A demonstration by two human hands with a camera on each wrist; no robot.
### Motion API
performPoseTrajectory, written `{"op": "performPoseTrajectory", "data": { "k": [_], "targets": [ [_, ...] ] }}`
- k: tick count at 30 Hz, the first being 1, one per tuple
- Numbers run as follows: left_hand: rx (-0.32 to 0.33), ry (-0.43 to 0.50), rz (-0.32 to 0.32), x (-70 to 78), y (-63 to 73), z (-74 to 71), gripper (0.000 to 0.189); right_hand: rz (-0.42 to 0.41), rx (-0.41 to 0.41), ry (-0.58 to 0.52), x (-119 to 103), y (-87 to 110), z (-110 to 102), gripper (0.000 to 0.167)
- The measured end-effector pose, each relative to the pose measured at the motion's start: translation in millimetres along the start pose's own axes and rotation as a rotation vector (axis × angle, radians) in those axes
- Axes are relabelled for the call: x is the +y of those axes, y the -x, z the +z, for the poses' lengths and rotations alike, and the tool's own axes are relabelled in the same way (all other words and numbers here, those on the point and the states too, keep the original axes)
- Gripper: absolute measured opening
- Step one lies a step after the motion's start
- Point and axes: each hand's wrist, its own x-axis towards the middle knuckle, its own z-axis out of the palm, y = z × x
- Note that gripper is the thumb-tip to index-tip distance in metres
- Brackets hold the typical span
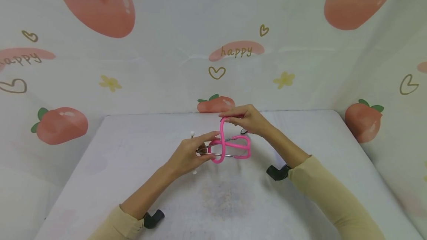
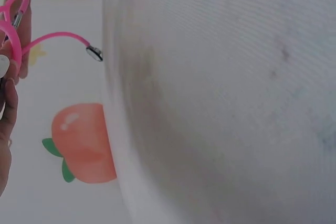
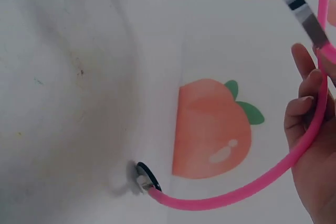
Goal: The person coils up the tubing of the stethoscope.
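Note:
A pink stethoscope (image 1: 247, 147) is looped into a bundle above the table, held between both hands. My left hand (image 1: 190, 155) grips the left side of the bundle, where the metal ear tubes (image 1: 207, 153) cross. White ear tips (image 1: 192, 133) stick out beyond that hand. Higher up, my right hand (image 1: 248, 119) pinches the top of a raised pink tube (image 1: 222, 132). In the right wrist view, the tube runs past the fingers of the right hand (image 3: 315, 124) and curves down to the black-rimmed chest piece (image 3: 147, 177). The same chest piece (image 2: 94, 53) dangles free in the left wrist view.
The white table (image 1: 133, 173) carries faint smudges below the hands. A white cloth backdrop (image 1: 166, 47) printed with peaches, hearts and flowers stands behind and along both sides. Black wrist mounts (image 1: 154, 219) protrude from the beige sleeves (image 1: 330, 192).

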Motion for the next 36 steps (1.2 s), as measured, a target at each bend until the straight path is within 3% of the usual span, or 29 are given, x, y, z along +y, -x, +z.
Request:
{"op": "performPoseTrajectory", "data": {
  "k": [10, 18, 21, 25, 30, 36],
  "targets": [
    [0.009, 0.037, 0.082, 0.3, -4.1, 1.2, 0.069, 0.048, -0.025, 0.005, 12, 2.1, 9, 0.018],
    [0.010, 0.055, 0.080, 1.8, -3.9, 3.6, 0.069, 0.042, -0.037, 0.042, 17, 3.8, 15, 0.015],
    [0.019, 0.050, 0.066, 2.2, -4.4, 3.6, 0.066, 0.032, -0.034, 0.072, 34, 4.0, 16, 0.016],
    [0.035, 0.042, 0.039, 1.6, -5.5, 3.8, 0.063, -0.014, -0.012, 0.131, 58, 5.0, 16, 0.017],
    [0.046, 0.058, -0.002, 0.0, -5.4, 3.7, 0.061, -0.068, 0.052, 0.270, 63, 7.9, 11, 0.015],
    [0.036, 0.063, -0.029, -1.0, -3.0, 4.4, 0.060, -0.021, 0.142, 0.461, 67, 13.9, 8, 0.020]
  ]
}}
